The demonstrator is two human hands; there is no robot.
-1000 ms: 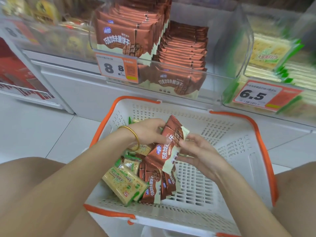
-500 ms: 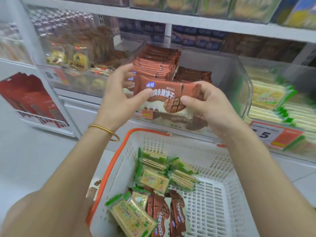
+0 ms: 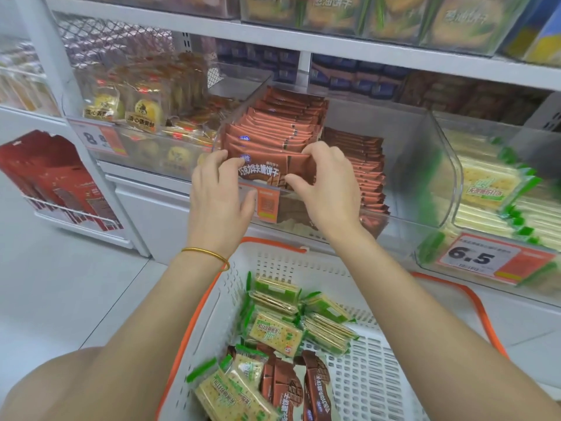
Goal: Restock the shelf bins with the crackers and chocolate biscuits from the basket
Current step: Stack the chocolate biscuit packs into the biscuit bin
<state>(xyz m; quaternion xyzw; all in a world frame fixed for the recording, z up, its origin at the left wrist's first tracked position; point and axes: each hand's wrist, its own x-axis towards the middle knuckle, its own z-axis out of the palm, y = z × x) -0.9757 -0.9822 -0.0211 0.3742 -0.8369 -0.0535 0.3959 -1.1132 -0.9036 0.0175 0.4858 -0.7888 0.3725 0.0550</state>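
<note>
Brown biscuit pack in clear bin, left hand and right hand tight on it; crackers in basket.

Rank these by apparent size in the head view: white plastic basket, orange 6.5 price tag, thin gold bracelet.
1. White plastic basket
2. Orange 6.5 price tag
3. Thin gold bracelet

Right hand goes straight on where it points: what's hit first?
Likely the upright row of chocolate biscuit packs in the clear bin: the right hand pinches the held pack right in front of that row. The gap between them is hard to judge here.
</note>
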